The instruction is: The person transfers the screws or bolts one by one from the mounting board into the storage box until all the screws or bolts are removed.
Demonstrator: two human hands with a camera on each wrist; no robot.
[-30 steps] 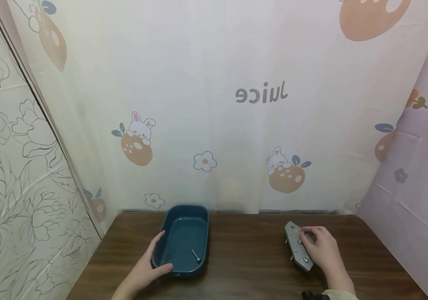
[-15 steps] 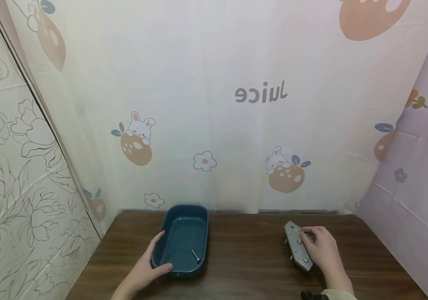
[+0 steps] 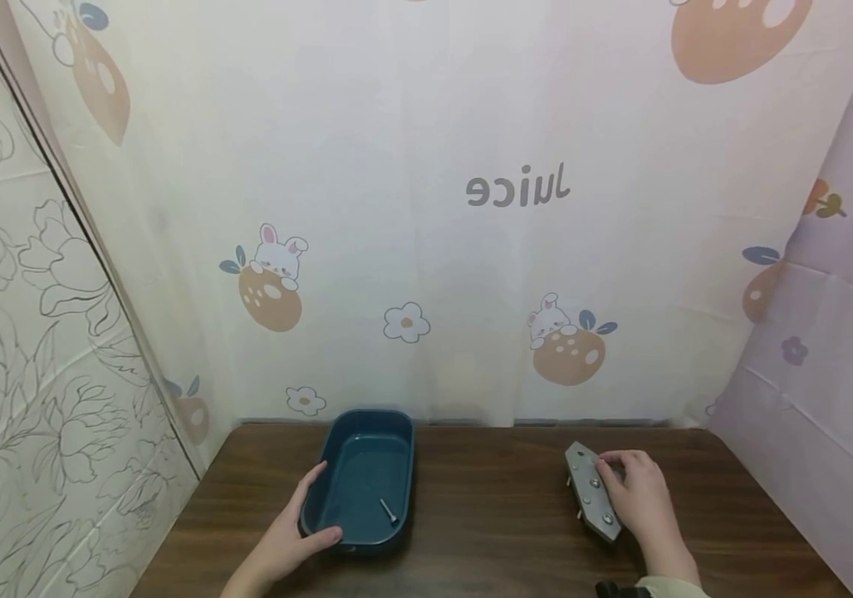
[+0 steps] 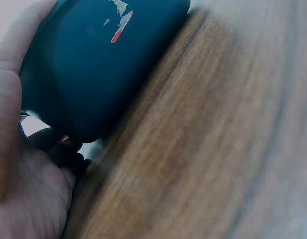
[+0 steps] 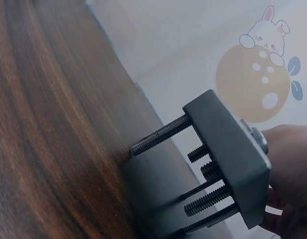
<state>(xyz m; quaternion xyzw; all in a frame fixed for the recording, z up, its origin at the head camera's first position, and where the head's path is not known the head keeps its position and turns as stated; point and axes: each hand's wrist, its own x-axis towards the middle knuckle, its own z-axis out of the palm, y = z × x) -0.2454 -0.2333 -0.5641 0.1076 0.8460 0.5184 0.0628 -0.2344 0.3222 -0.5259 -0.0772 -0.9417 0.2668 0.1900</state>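
My left hand [image 3: 287,527] grips the near left corner of a dark teal rectangular tray [image 3: 312,490], thumb over the front rim and fingers along the left side. One bolt [image 3: 389,511] lies inside the tray, near its front right. To the right, a grey metal block [image 3: 592,498] with pointed ends stands on the table, bolt heads on top. Several threaded bolts [image 5: 160,134] stick out of its underside. My right hand [image 3: 643,494] holds the block's right edge, thumb and index finger close together near its far end; I cannot tell whether they pinch a bolt there.
Brown wood-grain table [image 3: 486,507] runs between the tray and the block. A printed curtain [image 3: 456,249] hangs along the table's back edge. More patterned sheets hang at the left [image 3: 30,332] and right.
The whole head view has shifted very slightly. Both hands keep their places on the tray and the block, and the bolt in the tray stays put.
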